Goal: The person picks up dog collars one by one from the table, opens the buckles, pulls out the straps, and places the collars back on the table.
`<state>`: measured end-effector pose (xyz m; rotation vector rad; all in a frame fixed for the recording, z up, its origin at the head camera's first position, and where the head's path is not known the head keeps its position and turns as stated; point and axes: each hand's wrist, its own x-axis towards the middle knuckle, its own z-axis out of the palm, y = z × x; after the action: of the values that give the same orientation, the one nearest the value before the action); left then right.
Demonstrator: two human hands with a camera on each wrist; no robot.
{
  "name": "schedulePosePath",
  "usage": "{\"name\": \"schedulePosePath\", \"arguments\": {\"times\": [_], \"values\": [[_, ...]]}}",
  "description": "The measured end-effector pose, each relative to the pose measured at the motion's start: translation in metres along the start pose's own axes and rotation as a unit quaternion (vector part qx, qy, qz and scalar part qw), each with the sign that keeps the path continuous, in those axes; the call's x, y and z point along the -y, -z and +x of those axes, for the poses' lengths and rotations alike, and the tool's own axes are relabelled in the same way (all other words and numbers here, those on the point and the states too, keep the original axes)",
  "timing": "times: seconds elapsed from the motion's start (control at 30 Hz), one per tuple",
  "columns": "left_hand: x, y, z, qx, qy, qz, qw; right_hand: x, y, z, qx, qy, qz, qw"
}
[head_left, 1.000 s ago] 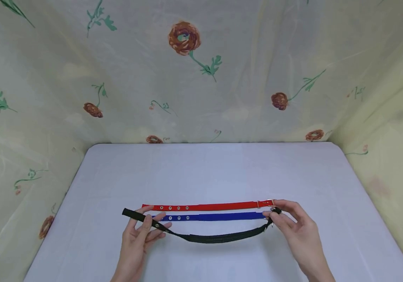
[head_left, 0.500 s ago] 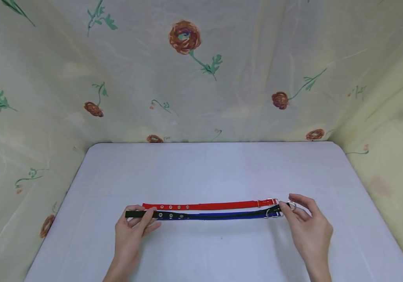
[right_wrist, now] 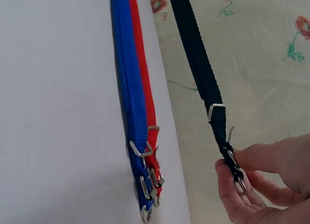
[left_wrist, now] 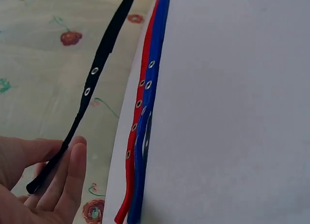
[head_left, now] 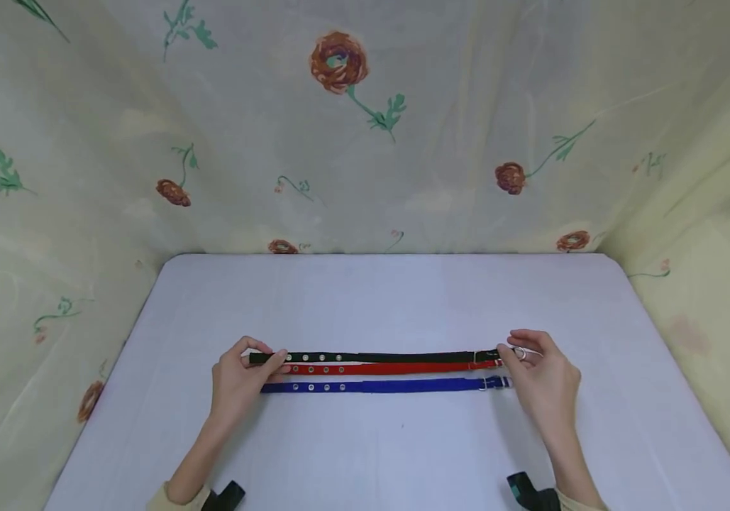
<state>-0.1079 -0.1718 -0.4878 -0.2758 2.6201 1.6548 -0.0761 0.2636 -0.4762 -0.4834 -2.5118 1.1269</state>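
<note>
A black buckled collar (head_left: pixel 403 358) with metal eyelets is stretched between both hands, held above the table. My left hand (head_left: pixel 240 372) pinches its plain strap end between thumb and fingers. At the other end, my right hand (head_left: pixel 540 372) pinches it by the buckle and ring; the right wrist view shows the metal buckle (right_wrist: pixel 231 158) at the fingertips. Below the black one in the head view lie a red collar (head_left: pixel 396 369) and a blue collar (head_left: pixel 403 386), side by side and straight, eyelets to the left and buckles to the right.
The collars lie on a table with a white cover (head_left: pixel 377 298). Flower-patterned cloth (head_left: pixel 441 142) hangs behind it and at both sides. A dark wrist camera (head_left: pixel 224 497) shows at the left sleeve, another (head_left: pixel 531 492) at the right.
Both hands have carried the black collar away from me, from in front of the blue collar, across it, to beyond the red one. It sagged at first and is now pulled straight.
</note>
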Motion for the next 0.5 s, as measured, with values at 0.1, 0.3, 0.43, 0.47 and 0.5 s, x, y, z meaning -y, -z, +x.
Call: {"name": "schedulePosePath", "arguments": {"times": [0.1,0.3,0.43,0.47,0.5], "values": [[-0.001,0.000,0.011,-0.006,-0.017,0.056,0.9983,-0.001,-0.007,0.012,0.018,0.005,-0.012,1.000],[-0.002,0.001,0.029,0.021,-0.027,0.120,0.9922,-0.005,-0.018,0.032,0.069,0.006,-0.050,0.996],[-0.002,0.000,0.042,0.028,-0.032,0.153,0.9873,-0.007,-0.023,0.046,0.117,0.002,-0.069,0.991],[-0.001,0.000,0.045,0.029,-0.031,0.156,0.9868,-0.007,-0.024,0.049,0.129,0.001,-0.071,0.989],[0.000,0.000,0.047,0.031,-0.028,0.158,0.9865,-0.007,-0.025,0.052,0.136,0.003,-0.073,0.988]]}}
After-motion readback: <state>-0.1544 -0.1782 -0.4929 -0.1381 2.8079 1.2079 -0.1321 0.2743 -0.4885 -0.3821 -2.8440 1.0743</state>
